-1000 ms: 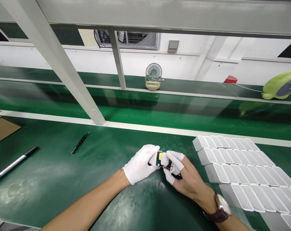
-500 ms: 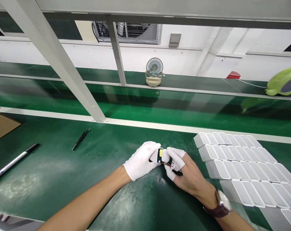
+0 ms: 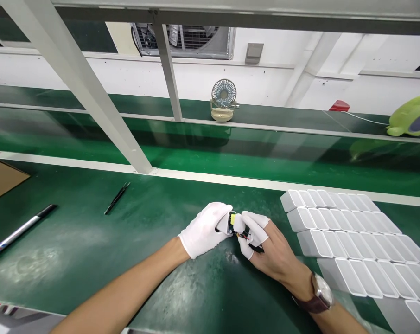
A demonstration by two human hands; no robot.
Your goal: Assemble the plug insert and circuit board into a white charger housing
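Above the near green bench mat [image 3: 92, 260], the white-gloved left hand [image 3: 205, 229] and the right hand [image 3: 265, 246] in white finger cots are together pinching a small white module with a yellow part and thin wires [image 3: 232, 223]; it is looking light and fragile, so gripping its casing edges, not the wires, seems best

We are in a factory, at a work line. A long green desk [image 3: 92, 260] runs beside a shiny green belt [image 3: 231, 157] under a grey metal frame [image 3: 92, 102]. Rows of the same white cases [image 3: 352, 241] lie side by side — lots of one part. A big wall fan [image 3: 185, 41] and small desk fans [image 3: 223, 99] blow air — and tweezers [image 3: 117, 198] lie ready.
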